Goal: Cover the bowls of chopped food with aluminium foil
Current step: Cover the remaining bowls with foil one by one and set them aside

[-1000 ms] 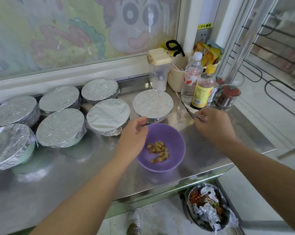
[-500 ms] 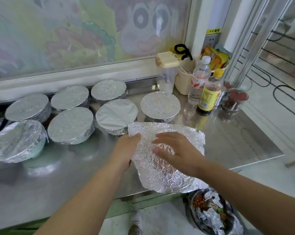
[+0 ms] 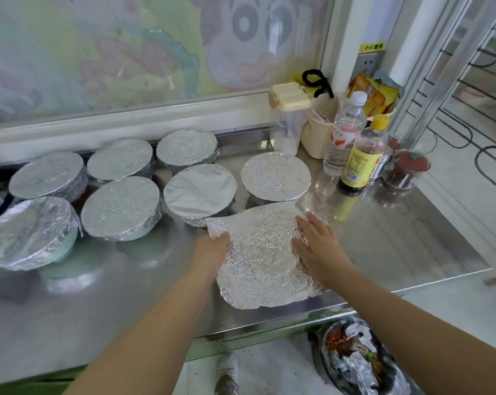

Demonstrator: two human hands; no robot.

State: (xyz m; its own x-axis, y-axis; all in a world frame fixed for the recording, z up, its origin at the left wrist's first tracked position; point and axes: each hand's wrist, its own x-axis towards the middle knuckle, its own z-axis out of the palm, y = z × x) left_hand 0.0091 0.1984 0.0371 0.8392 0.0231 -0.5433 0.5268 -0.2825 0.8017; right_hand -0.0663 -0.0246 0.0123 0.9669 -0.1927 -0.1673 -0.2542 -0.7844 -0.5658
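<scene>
Fingers (image 3: 312, 225) of the right hand (image 3: 318, 249) are laid straight and spread on the right side of the foil sheet (image 3: 258, 252). The left hand (image 3: 215, 249) is curled round the sheet's left edge. A round form is outlined beneath the sheet. Seven covered bowls (image 3: 121, 209) are noted behind and left of the sheet and bottles (image 3: 360, 158) behind and right, all on the steel counter (image 3: 397, 238).
</scene>
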